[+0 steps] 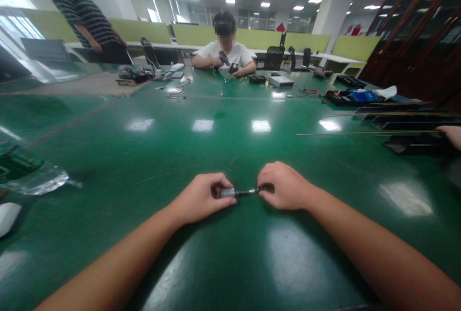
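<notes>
Both my hands rest low over the green table (230, 147) near its front edge. My left hand (203, 196) is closed around a small silver cylinder (227, 192), pinching it between thumb and fingers. A thin dark rod (247, 191) runs from that cylinder to the right. My right hand (284, 187) is closed on the rod's far end, with the fingertips pinched together. The two hands are a short gap apart, joined only by this small part.
A crumpled clear plastic bag (34, 176) lies at the left. Dark trays (414, 121) and thin long rods (367, 132) sit at the right, beside another person's hand (452, 135). Across the table a seated person (225, 54) holds a tool; a standing person (84, 18) is far left.
</notes>
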`<state>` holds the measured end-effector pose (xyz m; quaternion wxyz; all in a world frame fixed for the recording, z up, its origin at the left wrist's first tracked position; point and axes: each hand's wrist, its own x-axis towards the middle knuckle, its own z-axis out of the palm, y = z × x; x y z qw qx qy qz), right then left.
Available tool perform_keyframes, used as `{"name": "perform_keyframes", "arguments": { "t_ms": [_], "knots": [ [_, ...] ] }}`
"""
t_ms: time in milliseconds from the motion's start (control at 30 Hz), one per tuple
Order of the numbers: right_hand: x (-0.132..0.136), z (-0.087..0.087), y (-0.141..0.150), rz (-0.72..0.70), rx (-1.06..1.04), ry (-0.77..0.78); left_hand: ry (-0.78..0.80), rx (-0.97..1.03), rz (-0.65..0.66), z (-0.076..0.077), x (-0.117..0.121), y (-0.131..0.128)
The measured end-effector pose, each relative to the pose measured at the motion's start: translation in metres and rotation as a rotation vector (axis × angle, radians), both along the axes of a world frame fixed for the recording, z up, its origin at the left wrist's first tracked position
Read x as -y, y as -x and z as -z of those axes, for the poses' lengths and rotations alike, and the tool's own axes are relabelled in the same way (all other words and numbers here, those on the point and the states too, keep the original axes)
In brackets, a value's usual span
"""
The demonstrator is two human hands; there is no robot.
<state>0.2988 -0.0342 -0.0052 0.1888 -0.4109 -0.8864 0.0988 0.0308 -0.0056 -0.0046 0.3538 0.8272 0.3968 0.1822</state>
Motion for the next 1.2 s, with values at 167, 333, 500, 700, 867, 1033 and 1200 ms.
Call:
{"name": "perform_keyframes", "arguments": {
  "t_ms": [167,333,500,700,867,1033,1200],
  "knots": [
    [0.001,-0.001,0.002,-0.014,-0.020,0.015,0.002,-0.001,-0.004,0.000,0.000,-0.001],
    [0.004,0.010,0.024,-0.054,-0.116,-0.005,-0.026,0.030,0.026,-0.001,0.003,-0.006],
    [0.002,0.020,0.040,-0.056,-0.114,-0.046,-0.087,0.047,0.027,-0.001,0.005,-0.009],
    [0.003,0.018,0.038,-0.069,-0.116,-0.061,-0.077,0.006,0.019,-0.008,0.004,-0.007],
    [0.006,0.017,0.034,-0.040,-0.168,-0.060,-0.129,-0.013,0.050,-0.009,0.004,-0.006],
    [0.006,0.018,0.036,-0.050,-0.173,-0.066,-0.090,-0.026,0.034,-0.008,0.004,-0.007],
    [0.006,0.019,0.038,-0.067,-0.156,-0.063,-0.098,-0.005,0.047,-0.006,0.004,-0.006]
  ]
}}
